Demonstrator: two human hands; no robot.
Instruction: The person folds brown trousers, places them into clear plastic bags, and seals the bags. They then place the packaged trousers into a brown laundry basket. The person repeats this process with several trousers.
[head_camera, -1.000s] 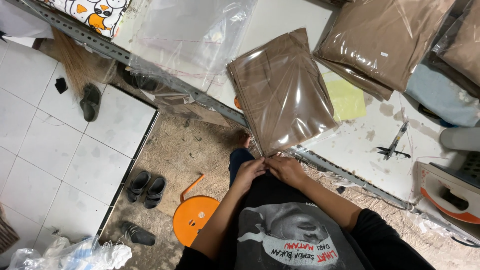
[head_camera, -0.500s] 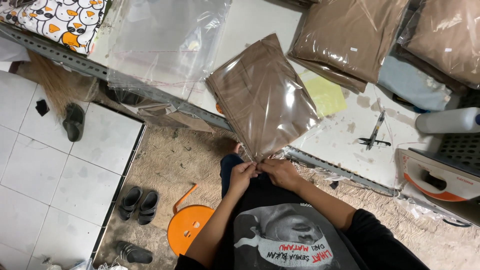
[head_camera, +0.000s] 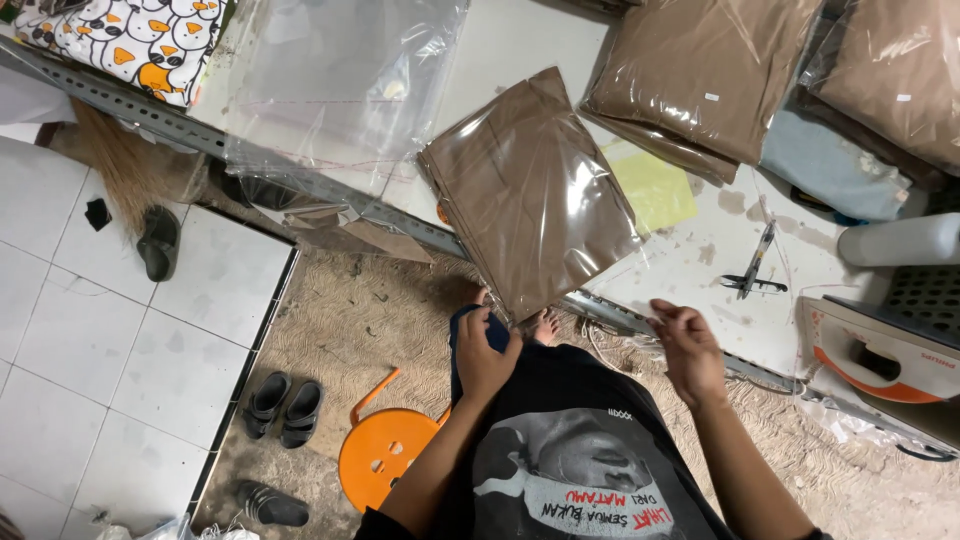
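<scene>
Lying w/ its lower corner over the table edge, the brown folded cloth in a clear plastic bag (head_camera: 530, 190) sits tilted on the white table (head_camera: 690, 270), glossy film catching glare, creases showing thru. Left hand (head_camera: 485, 352) is loosely curled just below that corner; can't tell if it touches the bag. Right hand (head_camera: 688, 350) hangs apart to the right, fingers half bent, holding nothing. Empty clear bags (head_camera: 340, 80) lie to the left; more bagged brown cloth (head_camera: 705, 80) sits behind, a yellow sheet (head_camera: 655, 185) between. Small thread snips (head_camera: 755, 265) lie nearby. Orange stool (head_camera: 385, 455) and dark sandals (head_camera: 285, 408) on the floor.
</scene>
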